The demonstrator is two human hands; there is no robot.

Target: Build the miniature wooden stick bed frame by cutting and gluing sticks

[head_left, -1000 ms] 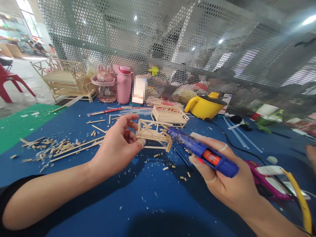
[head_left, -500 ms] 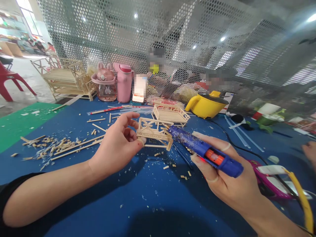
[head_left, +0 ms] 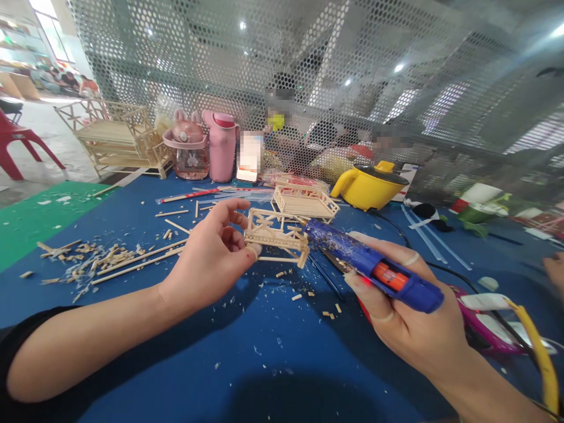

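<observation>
I see the left hand pinching a small stick frame by its near end, held just above the blue desk. The right hand has its fingers clenched around a blue glue gun, nozzle touching the frame's right end. Stick offcuts lie left.

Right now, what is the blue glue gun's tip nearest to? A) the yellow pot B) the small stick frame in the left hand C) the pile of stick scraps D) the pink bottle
B: the right hand aims the blue glue gun so that its tip meets the small stick frame, which the left hand pinches above the blue table.
</observation>
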